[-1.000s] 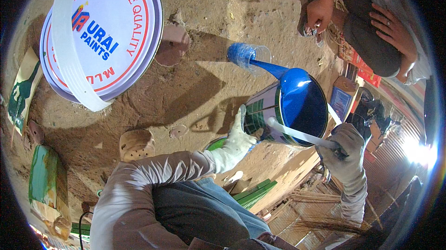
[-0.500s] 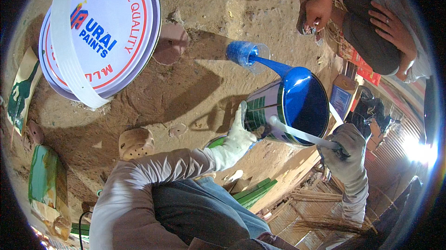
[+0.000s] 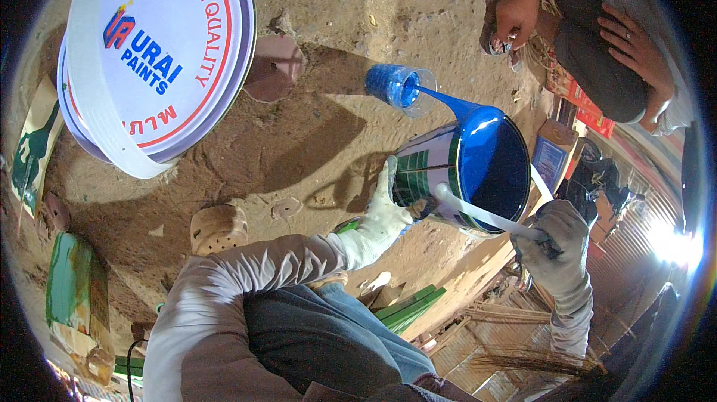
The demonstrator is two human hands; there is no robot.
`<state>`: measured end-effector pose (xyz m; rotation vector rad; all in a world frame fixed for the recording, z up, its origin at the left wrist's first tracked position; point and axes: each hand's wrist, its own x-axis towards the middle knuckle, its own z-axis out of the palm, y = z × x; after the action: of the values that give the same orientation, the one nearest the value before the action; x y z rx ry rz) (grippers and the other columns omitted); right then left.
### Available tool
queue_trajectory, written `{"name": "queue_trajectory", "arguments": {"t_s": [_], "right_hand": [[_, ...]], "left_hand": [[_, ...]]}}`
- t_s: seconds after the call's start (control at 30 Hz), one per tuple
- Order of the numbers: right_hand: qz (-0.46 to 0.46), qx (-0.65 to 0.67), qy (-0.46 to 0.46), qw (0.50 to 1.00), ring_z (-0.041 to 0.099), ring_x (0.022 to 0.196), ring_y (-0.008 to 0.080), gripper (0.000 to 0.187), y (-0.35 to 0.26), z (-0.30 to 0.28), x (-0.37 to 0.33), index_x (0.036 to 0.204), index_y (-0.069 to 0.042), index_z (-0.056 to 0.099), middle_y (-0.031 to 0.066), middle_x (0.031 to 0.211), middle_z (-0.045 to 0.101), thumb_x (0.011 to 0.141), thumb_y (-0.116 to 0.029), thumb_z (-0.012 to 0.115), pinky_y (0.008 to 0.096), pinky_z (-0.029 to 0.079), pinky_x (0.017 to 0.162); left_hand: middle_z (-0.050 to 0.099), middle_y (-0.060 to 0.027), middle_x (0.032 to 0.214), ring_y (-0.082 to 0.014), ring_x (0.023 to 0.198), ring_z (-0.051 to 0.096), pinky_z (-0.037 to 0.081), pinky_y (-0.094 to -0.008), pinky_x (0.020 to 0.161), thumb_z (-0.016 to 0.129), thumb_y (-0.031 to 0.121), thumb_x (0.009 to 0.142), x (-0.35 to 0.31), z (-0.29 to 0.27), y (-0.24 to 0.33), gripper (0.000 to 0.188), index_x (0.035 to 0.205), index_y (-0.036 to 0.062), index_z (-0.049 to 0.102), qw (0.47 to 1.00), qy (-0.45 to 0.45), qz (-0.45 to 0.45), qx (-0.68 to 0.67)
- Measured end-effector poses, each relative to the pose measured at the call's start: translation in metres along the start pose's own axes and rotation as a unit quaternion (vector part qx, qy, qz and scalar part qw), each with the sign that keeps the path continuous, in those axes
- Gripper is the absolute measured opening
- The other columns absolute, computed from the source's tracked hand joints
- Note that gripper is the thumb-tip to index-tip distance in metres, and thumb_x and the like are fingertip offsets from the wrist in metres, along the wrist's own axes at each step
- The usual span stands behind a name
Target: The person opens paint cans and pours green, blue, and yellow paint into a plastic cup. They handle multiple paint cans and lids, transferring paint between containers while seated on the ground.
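Note:
A paint can point(image 3: 427, 170) is tilted toward the upper left in my hands, with blue paint point(image 3: 482, 152) coating its inside wall and lip. From that lip a narrow blue stream runs into a clear plastic cup point(image 3: 393, 88), which holds blue paint. My left hand point(image 3: 382, 219), in a pale work glove, supports the can at its base end; part of its fingers is hidden behind the can. My right hand point(image 3: 554, 239), gloved and stained dark, is closed around the can's white strap handle point(image 3: 485, 217).
A lidded white bucket point(image 3: 153, 51) with a strap stands at upper left. Green-painted wood point(image 3: 71, 282) lies at lower left, green slats point(image 3: 411, 308) by my legs. Another person's hand point(image 3: 515, 17) and knee are at upper right. A bright light point(image 3: 676, 245) shines at right.
The paint stream has become thinner. The can stays tilted in both hands, nearly in place. The lidded bucket appears slightly farther left in the view.

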<state>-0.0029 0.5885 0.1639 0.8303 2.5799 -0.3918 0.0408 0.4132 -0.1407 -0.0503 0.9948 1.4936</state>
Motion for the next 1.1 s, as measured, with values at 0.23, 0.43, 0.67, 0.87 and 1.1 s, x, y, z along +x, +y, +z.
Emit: {"name": "queue_trajectory", "arguments": {"t_s": [0.23, 0.43, 0.67, 0.87, 1.1], "right_hand": [[0.008, -0.018, -0.013, 1.000, 0.052, 0.058, 0.0276, 0.022, -0.002, -0.001, 0.003, 0.065, -0.009, 0.063, 0.0067, 0.061, 0.052, 0.067, -0.012, 0.085, 0.0408, 0.038, 0.057], [0.004, -0.016, -0.010, 1.000, 0.052, 0.057, 0.0271, 0.023, -0.004, -0.001, 0.008, 0.065, -0.009, 0.062, 0.0060, 0.060, 0.051, 0.067, -0.011, 0.085, 0.0404, 0.038, 0.056], [0.014, -0.012, -0.017, 1.000, 0.052, 0.056, 0.0266, 0.023, -0.005, -0.002, 0.010, 0.067, -0.008, 0.063, 0.0059, 0.061, 0.053, 0.066, -0.011, 0.086, 0.0402, 0.038, 0.056], [0.003, -0.022, -0.016, 1.000, 0.054, 0.060, 0.0283, 0.023, -0.004, -0.001, 0.010, 0.067, -0.007, 0.064, 0.0073, 0.063, 0.055, 0.066, -0.010, 0.086, 0.0413, 0.041, 0.058], [0.021, -0.023, -0.040, 0.999, 0.056, 0.063, 0.0292, 0.024, -0.005, -0.003, 0.009, 0.066, -0.007, 0.063, 0.0076, 0.063, 0.054, 0.065, -0.010, 0.087, 0.0416, 0.043, 0.059]], "left_hand": [[0.046, -0.0019, 0.149, -0.0191, 0.118, 0.055, 0.057, -0.0321, 0.088, 0.057, -0.024, 0.079, 0.003, 0.003, 0.035, 0.101, 0.162, 0.0262, 0.031, 0.940, 0.069, -0.221, -0.250], [0.041, -0.0102, 0.154, -0.0213, 0.121, 0.054, 0.056, -0.0304, 0.086, 0.055, -0.029, 0.075, -0.002, -0.008, 0.047, 0.109, 0.165, 0.0232, 0.021, 0.959, -0.029, -0.229, -0.167], [0.038, -0.0145, 0.158, -0.0212, 0.130, 0.050, 0.049, -0.0298, 0.103, 0.063, -0.021, 0.079, -0.002, -0.014, 0.069, 0.106, 0.166, 0.0139, 0.012, 0.926, -0.059, -0.312, -0.202], [0.041, -0.0131, 0.155, -0.0202, 0.139, 0.042, 0.044, -0.0302, 0.113, 0.065, -0.019, 0.080, -0.003, -0.004, 0.081, 0.106, 0.166, 0.0109, 0.010, 0.968, -0.035, -0.241, -0.053], [0.033, -0.0116, 0.162, -0.0212, 0.141, 0.041, 0.041, -0.0322, 0.116, 0.070, -0.018, 0.077, -0.006, -0.010, 0.067, 0.109, 0.165, 0.0090, 0.011, 0.944, -0.050, -0.246, -0.212]]}}
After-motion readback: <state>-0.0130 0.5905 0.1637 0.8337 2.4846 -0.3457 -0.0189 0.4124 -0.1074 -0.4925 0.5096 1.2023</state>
